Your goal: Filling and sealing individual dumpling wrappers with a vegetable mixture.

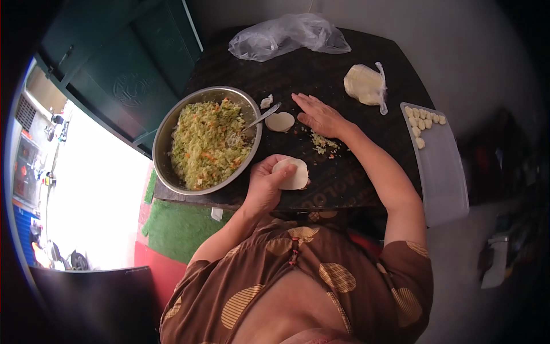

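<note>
My left hand (pixel 271 179), near the table's front edge, is closed on a round white dumpling wrapper (pixel 294 174), thumb across its face. Farther off, my right hand (pixel 322 116) is stretched over the tabletop with its fingers out and nothing visible in it. Just left of those fingers lie more round wrappers (pixel 280 121). A little heap of spilled chopped filling (pixel 324 145) is below my right hand. The big steel bowl (pixel 162 153) at the left holds chopped green and orange vegetable filling (pixel 209 143), and a metal spoon (pixel 264 116) leans out over its right rim.
A crumpled clear plastic bag (pixel 289 37) lies at the table's far edge. Pale dough (pixel 362 84) in a tied bag is at the far right. Several small filled dumplings (pixel 421 123) sit on a translucent tray (pixel 444 183) along the right side. A green door (pixel 129 74) stands beyond the bowl.
</note>
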